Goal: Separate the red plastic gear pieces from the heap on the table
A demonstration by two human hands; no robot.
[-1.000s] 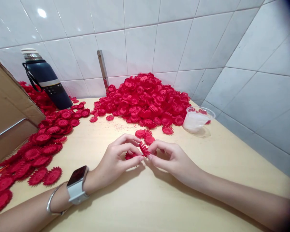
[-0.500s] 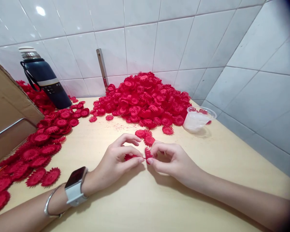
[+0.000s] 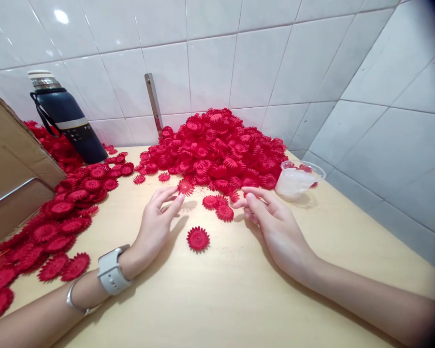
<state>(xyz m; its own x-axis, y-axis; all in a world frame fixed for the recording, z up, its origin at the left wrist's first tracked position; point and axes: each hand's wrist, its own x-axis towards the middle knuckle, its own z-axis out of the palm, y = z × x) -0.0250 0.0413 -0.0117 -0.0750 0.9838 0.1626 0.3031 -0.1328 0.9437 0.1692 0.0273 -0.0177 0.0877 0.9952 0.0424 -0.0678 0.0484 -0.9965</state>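
Note:
My left hand (image 3: 161,210) pinches a fringed red flower disc (image 3: 186,187) by its edge between thumb and fingertips, just above the table. On the tabletop between my hands lies a larger red flower disc (image 3: 198,239), flat, with a small hole at its centre. My right hand (image 3: 264,208) is at the front edge of the heap, thumb and fingers close together. A bit of red shows between them, but most of what they hold is hidden. Beside those fingertips sits a small cluster of red flower discs (image 3: 224,212).
A large heap of red flower discs (image 3: 217,145) rests against the tiled wall. A clear plastic cup (image 3: 293,183) stands right. At left are more discs (image 3: 61,208), a dark blue bottle (image 3: 67,116) and a cardboard box (image 3: 14,159). A metal strip (image 3: 152,101) leans on the wall.
My hands have parted and moved up the table. The larger disc now lies flat between them. My left hand now holds another disc; my right hand has reached the heap's front edge.

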